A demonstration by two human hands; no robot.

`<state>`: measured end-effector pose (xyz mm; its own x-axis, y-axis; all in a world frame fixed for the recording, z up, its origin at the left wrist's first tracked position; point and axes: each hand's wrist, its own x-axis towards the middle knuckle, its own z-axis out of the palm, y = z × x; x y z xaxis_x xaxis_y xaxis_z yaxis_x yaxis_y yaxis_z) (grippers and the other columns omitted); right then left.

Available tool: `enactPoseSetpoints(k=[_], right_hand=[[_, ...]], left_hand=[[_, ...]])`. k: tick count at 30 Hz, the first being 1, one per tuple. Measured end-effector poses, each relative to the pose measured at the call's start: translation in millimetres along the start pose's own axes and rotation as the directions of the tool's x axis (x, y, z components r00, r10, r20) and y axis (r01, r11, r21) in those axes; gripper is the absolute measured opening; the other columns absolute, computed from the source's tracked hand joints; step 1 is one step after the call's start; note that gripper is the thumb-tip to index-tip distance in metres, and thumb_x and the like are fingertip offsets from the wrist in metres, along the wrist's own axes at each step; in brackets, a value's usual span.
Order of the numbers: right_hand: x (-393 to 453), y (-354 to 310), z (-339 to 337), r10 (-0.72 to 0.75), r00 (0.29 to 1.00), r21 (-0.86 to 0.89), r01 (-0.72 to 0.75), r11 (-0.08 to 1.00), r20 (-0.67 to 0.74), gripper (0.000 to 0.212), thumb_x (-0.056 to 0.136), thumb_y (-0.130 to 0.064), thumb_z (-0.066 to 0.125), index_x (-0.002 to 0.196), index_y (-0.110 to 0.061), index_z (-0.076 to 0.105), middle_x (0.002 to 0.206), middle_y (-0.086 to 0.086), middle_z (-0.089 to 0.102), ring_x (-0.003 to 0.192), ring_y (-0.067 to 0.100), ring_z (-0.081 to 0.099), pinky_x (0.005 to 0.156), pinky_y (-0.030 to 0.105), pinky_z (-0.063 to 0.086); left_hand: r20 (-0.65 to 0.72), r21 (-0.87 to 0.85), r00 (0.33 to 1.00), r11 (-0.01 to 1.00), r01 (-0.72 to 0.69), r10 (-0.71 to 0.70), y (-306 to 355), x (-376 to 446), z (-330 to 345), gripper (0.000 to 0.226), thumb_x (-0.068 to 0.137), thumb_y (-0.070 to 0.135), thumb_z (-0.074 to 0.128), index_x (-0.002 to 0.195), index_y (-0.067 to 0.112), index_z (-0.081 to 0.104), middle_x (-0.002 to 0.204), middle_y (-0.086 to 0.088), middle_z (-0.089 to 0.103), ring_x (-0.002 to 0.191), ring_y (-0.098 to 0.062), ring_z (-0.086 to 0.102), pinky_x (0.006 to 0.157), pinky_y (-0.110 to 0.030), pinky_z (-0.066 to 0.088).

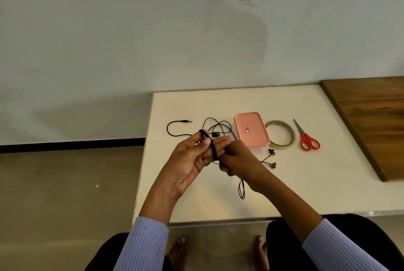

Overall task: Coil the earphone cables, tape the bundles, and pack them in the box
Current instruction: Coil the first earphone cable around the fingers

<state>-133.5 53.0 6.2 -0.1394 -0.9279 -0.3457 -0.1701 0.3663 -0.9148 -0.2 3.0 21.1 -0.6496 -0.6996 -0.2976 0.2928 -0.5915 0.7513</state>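
Observation:
A black earphone cable is wound in several loops round the straight fingers of my left hand, whose thumb presses on the coil. My right hand pinches the cable just right of those fingers. Loose cable trails over the white table; its plug lies at the far left and two earbuds lie right of my right hand. A loop of cable hangs under my right wrist. A shut pink box, a clear tape roll and red scissors lie in a row behind.
A brown wooden board lies along the table's right side. The table's left edge runs close to my left arm, with tiled floor beyond it. A pale wall stands behind the table.

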Motion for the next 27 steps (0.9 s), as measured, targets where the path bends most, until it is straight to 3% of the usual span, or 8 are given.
enactPoseSetpoints(k=[5, 9, 11, 14, 17, 19, 21, 27], right_hand=[[-2.5, -3.2, 3.5, 0.007, 0.998, -0.038, -0.005, 0.999, 0.061, 0.027, 0.095, -0.004, 0.042, 0.083, -0.003, 0.066, 0.045, -0.016, 0.058, 0.042, 0.002, 0.038, 0.045, 0.017, 0.031], [-1.5, 1.5, 5.0, 0.052, 0.996, -0.047, -0.049, 0.998, 0.074, 0.024, 0.097, -0.009, 0.045, 0.092, -0.004, 0.068, 0.056, -0.011, 0.065, 0.047, 0.006, 0.038, 0.043, 0.016, 0.031], [-0.6, 5.6, 7.9, 0.063, 0.994, -0.138, -0.050, 0.989, 0.087, 0.024, 0.096, -0.009, 0.046, 0.097, -0.006, 0.070, 0.069, -0.004, 0.068, 0.049, 0.003, 0.044, 0.046, 0.012, 0.036], [2.2, 12.6, 11.2, -0.059, 0.993, -0.441, 0.097, 0.892, 0.099, 0.021, 0.092, -0.012, 0.051, 0.089, -0.014, 0.072, 0.074, -0.003, 0.072, 0.057, -0.001, 0.053, 0.059, 0.012, 0.040], [4.5, 15.7, 2.5, -0.150, 0.980, -0.560, 0.197, 0.804, 0.129, 0.014, 0.087, -0.020, 0.061, 0.085, -0.020, 0.074, 0.072, -0.007, 0.071, 0.059, -0.003, 0.055, 0.065, 0.015, 0.045], [6.6, 16.8, -8.9, -0.188, 0.976, -0.598, 0.218, 0.771, 0.114, 0.010, 0.084, -0.028, 0.067, 0.084, -0.023, 0.075, 0.073, -0.009, 0.071, 0.059, -0.001, 0.054, 0.063, 0.018, 0.045], [9.2, 17.5, -21.4, -0.230, 0.969, -0.581, 0.236, 0.779, 0.085, 0.007, 0.079, -0.029, 0.073, 0.082, -0.023, 0.076, 0.075, -0.009, 0.071, 0.063, 0.003, 0.055, 0.061, 0.018, 0.042], [8.2, 11.9, -37.6, -0.290, 0.953, -0.457, 0.297, 0.838, 0.086, 0.011, 0.073, -0.018, 0.079, 0.081, -0.024, 0.076, 0.080, -0.007, 0.069, 0.075, 0.012, 0.060, 0.065, 0.020, 0.046]], left_hand=[[-0.110, 0.123, 0.991, 0.991, -0.059, 0.073, -7.5, 6.9, -3.4, 0.033, 0.099, 0.004, 0.039, 0.129, -0.010, 0.037, 0.112, -0.022, 0.067, 0.109, -0.028, 0.065, 0.098, -0.035, 0.049], [-0.189, 0.297, 0.971, 0.951, -0.083, 0.144, -11.2, 10.3, -9.9, 0.043, 0.101, 0.007, 0.038, 0.142, -0.003, 0.029, 0.113, -0.012, 0.069, 0.108, -0.018, 0.065, 0.107, -0.041, 0.040], [-0.209, 0.415, 0.962, 0.907, -0.074, 0.174, -10.8, 9.1, -10.0, 0.040, 0.101, 0.009, 0.038, 0.141, 0.006, 0.034, 0.115, -0.005, 0.069, 0.107, -0.011, 0.065, 0.103, -0.032, 0.043], [-0.171, 0.766, 0.965, 0.643, 0.003, 0.200, -15.4, 6.9, -6.6, 0.023, 0.099, 0.013, 0.042, 0.118, 0.026, 0.048, 0.106, -0.002, 0.069, 0.098, -0.007, 0.065, 0.071, -0.009, 0.047], [-0.118, 0.931, 0.990, 0.355, 0.082, 0.082, -22.2, 7.3, -12.4, 0.022, 0.099, 0.011, 0.041, 0.119, 0.011, 0.048, 0.094, -0.014, 0.067, 0.082, -0.017, 0.059, 0.065, -0.015, 0.041], [-0.108, 0.919, 0.994, 0.381, 0.102, -0.006, -19.5, 4.7, -15.7, 0.013, 0.099, 0.012, 0.042, 0.109, 0.014, 0.050, 0.080, -0.007, 0.065, 0.072, -0.014, 0.054, 0.067, -0.021, 0.038], [-0.102, 0.863, 0.990, 0.487, 0.136, -0.095, -14.2, 2.3, -14.7, 0.014, 0.099, 0.014, 0.044, 0.097, 0.026, 0.049, 0.092, -0.009, 0.070, 0.082, -0.013, 0.061, 0.077, -0.024, 0.041], [-0.001, 0.757, 0.931, 0.608, 0.239, -0.365, -6.5, -5.7, -14.6, 0.035, 0.099, 0.010, 0.042, 0.133, 0.017, 0.045, 0.111, -0.006, 0.071, 0.102, -0.010, 0.067, 0.097, -0.023, 0.044]])
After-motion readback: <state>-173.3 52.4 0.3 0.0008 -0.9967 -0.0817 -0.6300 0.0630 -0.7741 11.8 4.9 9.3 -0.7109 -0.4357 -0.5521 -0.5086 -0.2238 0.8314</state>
